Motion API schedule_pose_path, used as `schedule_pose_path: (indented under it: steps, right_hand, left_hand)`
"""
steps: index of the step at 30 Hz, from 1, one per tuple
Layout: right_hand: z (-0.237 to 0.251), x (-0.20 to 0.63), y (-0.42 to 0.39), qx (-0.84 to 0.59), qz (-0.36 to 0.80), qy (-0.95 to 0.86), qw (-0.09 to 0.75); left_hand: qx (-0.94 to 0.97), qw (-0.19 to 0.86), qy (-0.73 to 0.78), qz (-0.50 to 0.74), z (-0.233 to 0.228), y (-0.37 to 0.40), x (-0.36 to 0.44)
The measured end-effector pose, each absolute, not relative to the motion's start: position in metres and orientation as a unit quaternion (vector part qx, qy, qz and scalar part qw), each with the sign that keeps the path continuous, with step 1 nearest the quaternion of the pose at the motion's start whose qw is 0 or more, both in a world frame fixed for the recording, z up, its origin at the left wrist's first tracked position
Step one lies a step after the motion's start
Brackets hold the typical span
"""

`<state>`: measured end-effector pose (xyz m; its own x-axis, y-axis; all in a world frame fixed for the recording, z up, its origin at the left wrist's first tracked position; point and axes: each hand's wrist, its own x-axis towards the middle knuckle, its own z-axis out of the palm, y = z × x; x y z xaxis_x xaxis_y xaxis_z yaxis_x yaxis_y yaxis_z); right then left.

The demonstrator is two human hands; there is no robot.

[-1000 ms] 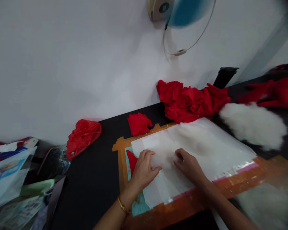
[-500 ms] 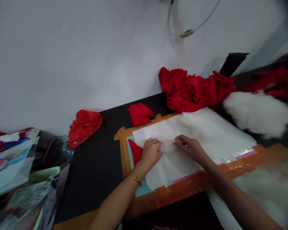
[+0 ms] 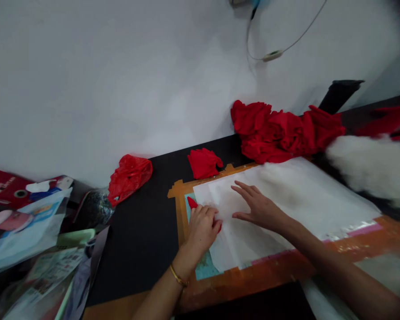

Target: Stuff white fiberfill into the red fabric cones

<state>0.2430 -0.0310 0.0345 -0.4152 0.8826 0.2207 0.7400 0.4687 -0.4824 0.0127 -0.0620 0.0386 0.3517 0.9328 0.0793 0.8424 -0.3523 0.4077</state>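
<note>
- Watching the head view: left hand (image 3: 202, 229) is curling its fingers together over a small red cloth piece (image 3: 192, 203) at the left edge of the white sheet (image 3: 286, 200); whether the fingers are actually pinching the cloth, I cannot tell.
- Right hand (image 3: 258, 208) is lying flat on the sheet, fingers spread apart, gripping nothing.
- Risk, as a judgement: the sheet is looking thin and loose, so a sideways push from the flat hand could be creasing or sliding it off the orange-taped board (image 3: 240, 284).
- Risk: the red piece is lying half under the left fingers and could be dragged askew or tucked beneath the sheet's edge.
- Risk: white fluffy stuffing (image 3: 366, 166) is sitting near the sheet's far right; stray fibres could be drifting onto it.
- Surface: the board is resting on a black table (image 3: 140, 222) against a white wall (image 3: 120, 66).
- Room: a red fabric heap (image 3: 283, 131), a smaller red scrap (image 3: 204, 163) and a red plastic bag (image 3: 129, 175) are lying along the wall; printed packets (image 3: 30, 249) are cluttering the left; a cord (image 3: 280, 51) is hanging down.
</note>
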Motion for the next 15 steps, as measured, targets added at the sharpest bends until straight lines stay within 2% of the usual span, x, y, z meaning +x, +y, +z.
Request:
schedule_pose_path:
  steps: [5,8,11,15]
  right_hand:
    - [0.009,0.226,-0.036,-0.475,0.208,-0.833,0.194]
    - [0.003,0.222,-0.042,-0.470,0.171,-0.841,0.205]
    - [0.000,0.214,-0.046,-0.477,0.113,-0.854,0.176]
    - [-0.002,0.209,-0.045,-0.486,0.076,-0.861,0.132]
  left_hand:
    - [0.804,0.183,0.538,0.173,0.026,-0.061,0.040]
    - [0.810,0.222,0.509,0.190,0.024,-0.061,0.046]
    - [0.813,0.246,0.482,0.216,0.029,-0.068,0.036]
    - [0.803,0.207,0.499,0.250,0.038,-0.088,0.008]
